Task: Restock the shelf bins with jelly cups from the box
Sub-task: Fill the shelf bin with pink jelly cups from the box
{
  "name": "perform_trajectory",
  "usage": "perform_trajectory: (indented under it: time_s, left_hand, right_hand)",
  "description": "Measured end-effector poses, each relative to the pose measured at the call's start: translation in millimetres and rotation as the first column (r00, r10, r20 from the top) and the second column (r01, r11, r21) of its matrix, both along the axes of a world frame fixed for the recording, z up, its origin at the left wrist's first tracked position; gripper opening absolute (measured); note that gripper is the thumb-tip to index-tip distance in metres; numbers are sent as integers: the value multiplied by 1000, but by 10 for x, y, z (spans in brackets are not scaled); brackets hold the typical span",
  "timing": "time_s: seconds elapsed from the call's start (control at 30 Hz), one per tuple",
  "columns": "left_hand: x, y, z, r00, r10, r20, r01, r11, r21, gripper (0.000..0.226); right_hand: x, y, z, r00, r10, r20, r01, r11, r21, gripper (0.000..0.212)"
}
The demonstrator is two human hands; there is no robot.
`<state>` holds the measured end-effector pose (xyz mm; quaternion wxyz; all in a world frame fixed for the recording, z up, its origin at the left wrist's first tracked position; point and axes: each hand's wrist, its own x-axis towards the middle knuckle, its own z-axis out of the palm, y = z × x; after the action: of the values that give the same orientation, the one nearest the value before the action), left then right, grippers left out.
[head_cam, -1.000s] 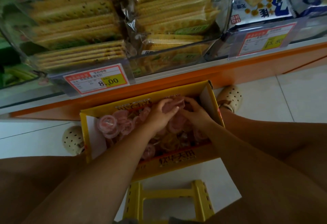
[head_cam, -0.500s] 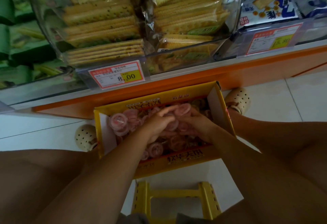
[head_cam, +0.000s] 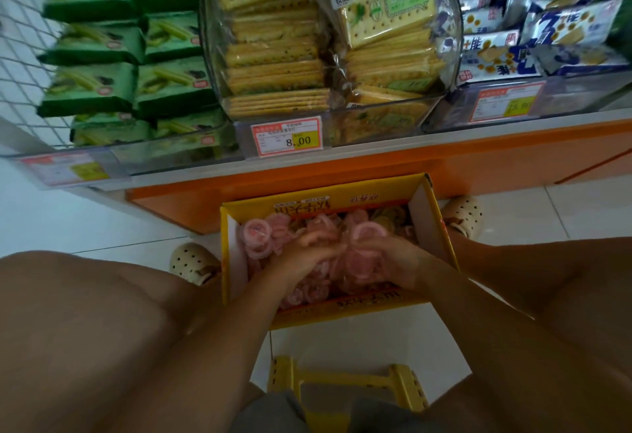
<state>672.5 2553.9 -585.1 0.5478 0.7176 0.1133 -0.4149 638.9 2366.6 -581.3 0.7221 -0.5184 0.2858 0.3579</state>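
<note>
Cracker-pack shelf [head_cam: 376, 152] behind box [head_cam: 342, 193]; left hand [head_cam: 301, 258], right hand [head_cam: 393, 261], fingers [head_cam: 318, 237] around jelly cups [head_cam: 256, 237].

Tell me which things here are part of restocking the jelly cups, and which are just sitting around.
Part of the job: yellow cardboard box; pink plastic jelly cups inside it; left hand and right hand, both gripping cups.

Just around: green snack packets; clear bin of crackers; blue biscuit packs; yellow plastic stool; red-and-yellow price tag.

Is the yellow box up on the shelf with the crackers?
No, the yellow box stands on the tiled floor, below the orange shelf base.
</note>
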Motion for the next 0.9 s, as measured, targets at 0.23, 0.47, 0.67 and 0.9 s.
perform_trajectory:
  time_s: [0.23, 0.47, 0.67, 0.9]
  left_hand:
    - [-159, 175, 180, 996, 48, -78, -53, 997, -62, 27]
    - [-217, 292, 365, 967, 78, -241, -126, 974, -189, 35]
    - [-180, 424, 551, 940, 213, -268, -276, 934, -226, 15]
    - [-327, 491, 686, 907, 273, -320, -358, 900, -247, 26]
  right_hand:
    - [-109, 139, 234, 998, -59, 36, 57, 997, 46, 28]
    - [-173, 207, 469, 989, -72, 125, 65, 996, 63, 59]
    - [-195, 289, 628, 983, -102, 154, 99, 995, 26, 37]
    - [-207, 498, 695, 949, 43, 311, -5, 993, -120, 22]
